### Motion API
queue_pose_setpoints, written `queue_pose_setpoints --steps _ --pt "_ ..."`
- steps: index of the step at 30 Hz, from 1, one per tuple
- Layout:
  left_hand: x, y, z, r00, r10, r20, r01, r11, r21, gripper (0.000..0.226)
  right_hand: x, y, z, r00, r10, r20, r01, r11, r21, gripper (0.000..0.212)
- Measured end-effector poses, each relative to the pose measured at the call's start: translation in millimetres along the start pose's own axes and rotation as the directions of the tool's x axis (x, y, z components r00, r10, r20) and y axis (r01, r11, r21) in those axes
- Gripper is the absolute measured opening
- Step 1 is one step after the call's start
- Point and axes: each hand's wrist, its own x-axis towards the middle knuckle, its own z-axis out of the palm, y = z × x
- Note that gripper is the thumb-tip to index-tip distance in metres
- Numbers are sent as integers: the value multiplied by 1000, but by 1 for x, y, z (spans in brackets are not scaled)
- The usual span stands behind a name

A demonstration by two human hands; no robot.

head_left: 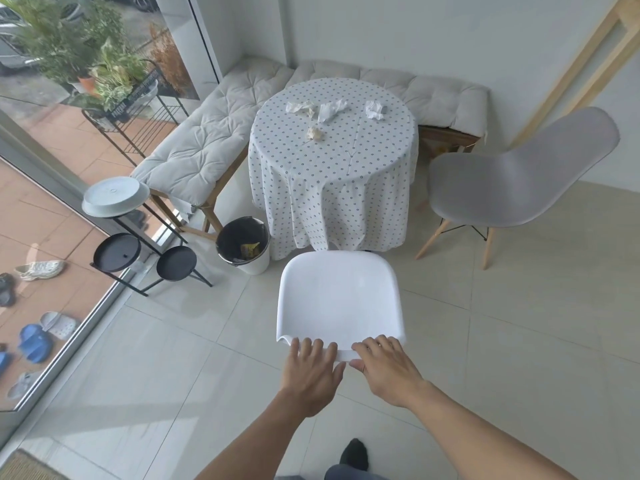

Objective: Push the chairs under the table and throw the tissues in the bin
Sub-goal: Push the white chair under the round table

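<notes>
Chair step. Left hand (311, 372) and right hand (384, 367) curled over white chair (339, 299) back. Next: straight shove under table (332, 140); tissues (332, 110) wait.

Both hands on chair (341, 299) backrest; table (332, 161) directly beyond grip, tissues (332, 110) on it; bin (244, 245) ahead-left; second chair (512, 181) ahead-right.

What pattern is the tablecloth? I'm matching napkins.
White with small blue dots: the tablecloth, clearest in the head view.
</notes>
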Motion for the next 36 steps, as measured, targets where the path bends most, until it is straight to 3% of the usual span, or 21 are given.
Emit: queue_pose_setpoints --steps 7,15,22,36 --pt "21 -14 2 993 -51 -102 50 999 -13 43 27 -5 0 988 66 -137 -71 997 -36 49" --pt "67 -56 -16 994 -81 -79 80 997 -17 44 85 -7 -20 978 96 -184 -106 994 -42 50" --pt "117 -108 -40 997 -12 -82 14 1000 25 54 153 -5 -40 967 138 -213 -143 990 -9 48" --pt "227 -220 -68 986 116 -117 -115 993 17 50 278 -14 -86 940 277 -199 -273 961 46 49"
